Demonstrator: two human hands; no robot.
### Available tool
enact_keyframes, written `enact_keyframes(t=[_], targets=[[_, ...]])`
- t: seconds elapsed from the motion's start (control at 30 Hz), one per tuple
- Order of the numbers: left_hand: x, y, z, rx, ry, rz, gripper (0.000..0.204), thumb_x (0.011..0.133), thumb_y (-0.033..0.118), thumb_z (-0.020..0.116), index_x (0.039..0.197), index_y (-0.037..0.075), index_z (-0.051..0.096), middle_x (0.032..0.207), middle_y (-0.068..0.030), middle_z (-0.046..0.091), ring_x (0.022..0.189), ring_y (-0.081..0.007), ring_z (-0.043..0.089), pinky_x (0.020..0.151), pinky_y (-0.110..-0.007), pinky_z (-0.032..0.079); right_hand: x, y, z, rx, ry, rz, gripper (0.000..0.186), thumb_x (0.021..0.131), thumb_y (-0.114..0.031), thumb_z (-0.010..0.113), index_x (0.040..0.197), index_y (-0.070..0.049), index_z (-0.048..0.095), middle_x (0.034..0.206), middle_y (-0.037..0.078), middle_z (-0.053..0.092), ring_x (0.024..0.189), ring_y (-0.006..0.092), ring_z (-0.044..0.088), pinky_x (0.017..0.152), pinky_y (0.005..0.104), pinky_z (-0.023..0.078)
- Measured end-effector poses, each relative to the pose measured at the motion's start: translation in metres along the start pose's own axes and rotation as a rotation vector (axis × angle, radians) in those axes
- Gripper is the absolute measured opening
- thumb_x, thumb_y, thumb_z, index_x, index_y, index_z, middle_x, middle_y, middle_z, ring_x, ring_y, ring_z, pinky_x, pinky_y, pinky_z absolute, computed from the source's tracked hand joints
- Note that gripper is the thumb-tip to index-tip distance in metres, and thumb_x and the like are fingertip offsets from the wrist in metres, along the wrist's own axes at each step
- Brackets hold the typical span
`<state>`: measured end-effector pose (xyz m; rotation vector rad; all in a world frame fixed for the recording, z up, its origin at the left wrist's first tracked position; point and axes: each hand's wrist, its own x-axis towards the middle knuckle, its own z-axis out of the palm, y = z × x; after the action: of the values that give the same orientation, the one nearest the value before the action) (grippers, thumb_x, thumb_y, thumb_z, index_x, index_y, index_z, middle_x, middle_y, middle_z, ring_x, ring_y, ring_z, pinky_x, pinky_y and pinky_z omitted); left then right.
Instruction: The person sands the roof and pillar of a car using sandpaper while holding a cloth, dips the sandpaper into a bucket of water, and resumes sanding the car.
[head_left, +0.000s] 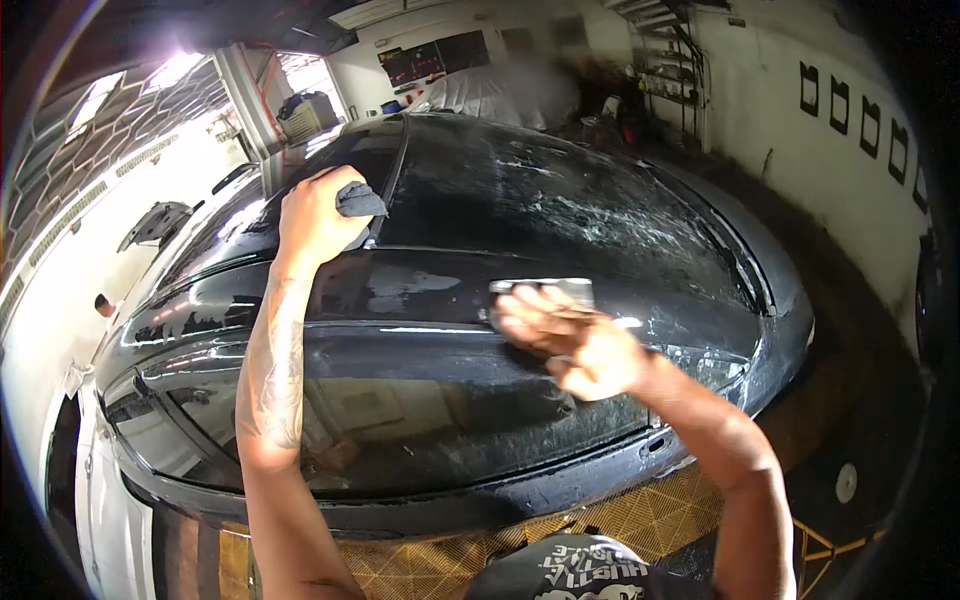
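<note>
Clutching a dark cloth (360,200) in the left hand (322,208) over the car (420,345), resting the blurry right hand (585,345) on a grey pad (576,291), can't really tell how tight.

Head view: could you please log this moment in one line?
left hand: grips cloth; right hand: on pad, blurred; car: pale streaks

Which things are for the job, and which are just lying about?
For the job:
dark cloth, in the left hand
flat pad, blurred, under the right hand
dark car

Seemingly just about:
shelves, behind
covered shape, behind
pale disc, lower right
</note>
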<state>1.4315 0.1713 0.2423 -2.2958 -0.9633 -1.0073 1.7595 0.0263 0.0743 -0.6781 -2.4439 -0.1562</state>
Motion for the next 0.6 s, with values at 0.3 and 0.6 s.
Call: enact_keyframes(t=[0.3,0.6], targets=[[0.0,-0.004,0.002,-0.114,-0.048,-0.001,0.022,0.075,0.013,0.08,0.094,0.008,0.068,0.084,-0.0121,0.07,0.081,-0.032,0.072,0.072,-0.039,0.054,0.028,-0.03,0.038,-0.013,0.221,0.191,0.079,0.097,-0.041,0.037,0.157,0.01,0.028,0.167,0.029,0.018,0.158,0.0408,0.014,0.128,0.0479,0.009],[0.005,0.009,0.006,-0.144,-0.033,0.051,0.015,0.077,0.005,0.074,0.088,0.003,0.065,0.079,-0.0127,0.066,0.074,-0.0304,0.068,0.07,-0.038,0.052,-0.083,-0.013,0.058,0.193,0.754,0.464,0.075,0.089,-0.032,0.05,0.156,0.001,0.039,0.167,0.027,0.022,0.156,0.0433,0.019,0.125,0.0546,0.013]])
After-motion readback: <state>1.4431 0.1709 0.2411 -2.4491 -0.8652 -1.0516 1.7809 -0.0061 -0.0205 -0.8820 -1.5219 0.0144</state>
